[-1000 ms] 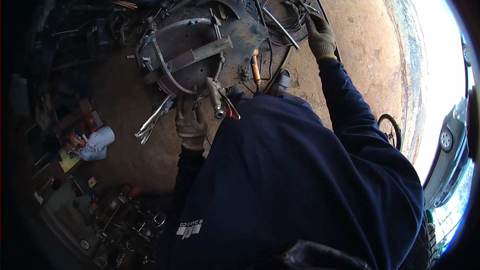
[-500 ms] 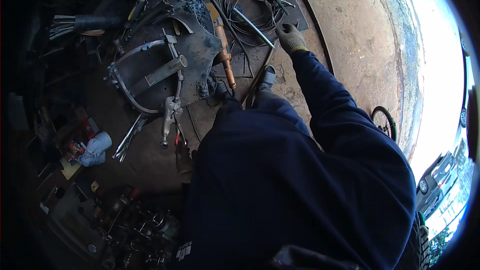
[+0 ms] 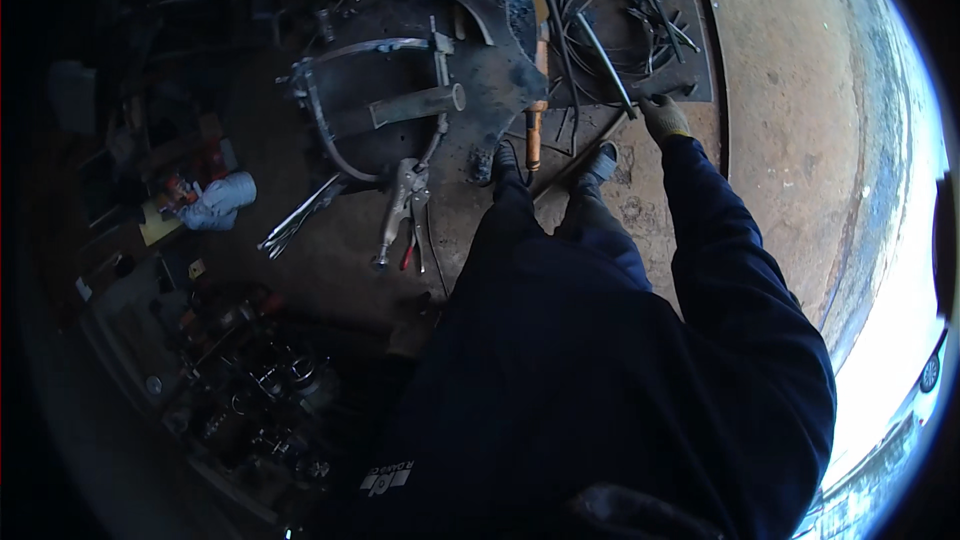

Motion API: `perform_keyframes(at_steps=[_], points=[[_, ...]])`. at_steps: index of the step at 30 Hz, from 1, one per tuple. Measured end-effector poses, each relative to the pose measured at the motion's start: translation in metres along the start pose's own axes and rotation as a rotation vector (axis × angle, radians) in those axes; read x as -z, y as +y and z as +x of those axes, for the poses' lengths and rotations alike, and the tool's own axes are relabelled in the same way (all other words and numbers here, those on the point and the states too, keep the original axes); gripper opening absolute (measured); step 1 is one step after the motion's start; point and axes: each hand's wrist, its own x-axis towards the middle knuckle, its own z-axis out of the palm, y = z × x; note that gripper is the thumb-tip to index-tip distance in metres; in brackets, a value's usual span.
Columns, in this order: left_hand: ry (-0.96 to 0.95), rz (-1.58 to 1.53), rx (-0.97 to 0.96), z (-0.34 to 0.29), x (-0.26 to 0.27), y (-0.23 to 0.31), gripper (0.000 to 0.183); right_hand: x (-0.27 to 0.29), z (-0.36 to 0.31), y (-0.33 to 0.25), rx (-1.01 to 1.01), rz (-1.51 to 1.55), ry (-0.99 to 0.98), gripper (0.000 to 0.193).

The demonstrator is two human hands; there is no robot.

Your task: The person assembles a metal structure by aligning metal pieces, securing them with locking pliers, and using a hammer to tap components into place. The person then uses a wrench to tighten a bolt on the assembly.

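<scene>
My right hand (image 3: 665, 119), in a pale knitted glove with a yellow cuff, reaches to the near edge of a dark steel plate (image 3: 693, 15). Its fingers look curled, but their tips and anything inside them are hidden. Close beside the fingers is the lower end of a grey metal tube (image 3: 606, 64). A short dark cylinder (image 3: 672, 88) lies just beyond the knuckles. My left hand (image 3: 410, 328) is a dim shape in shadow by my left side, its fingers unreadable. Left of my legs, locking pliers (image 3: 403, 202) clamp a curved metal frame (image 3: 318, 118).
A thick pipe piece (image 3: 420, 105) lies inside the frame. An orange-handled tool (image 3: 534, 135) hangs near my feet. Coiled wire, rods and a hammer-like tool (image 3: 655, 2) rest on the plate. At lower left is dark machinery (image 3: 285, 375); a pale grey bundle (image 3: 222, 202) sits above it.
The view has swung, shifting everything rightward and slightly down. My right hand has drawn back a little toward me, exposing the dark cylinder. The clamped frame appears unmoved.
</scene>
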Motion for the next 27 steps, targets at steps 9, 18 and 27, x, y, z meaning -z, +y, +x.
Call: perform_keyframes(at_steps=[9,18,27], points=[[0.233,0.029,0.254,-0.025,-0.016,-0.024,0.037,-0.022,-0.057,0.012,-0.052,-0.151,-0.133,0.067],[1.145,-0.795,0.384,0.039,0.215,-0.007,0.034,-0.041,-0.088,0.060,-0.178,0.195,-0.304,0.044],[0.859,0.078,-0.570,0.233,0.435,0.085,0.030,0.006,-0.120,0.037,-0.210,0.519,-0.001,0.020]])
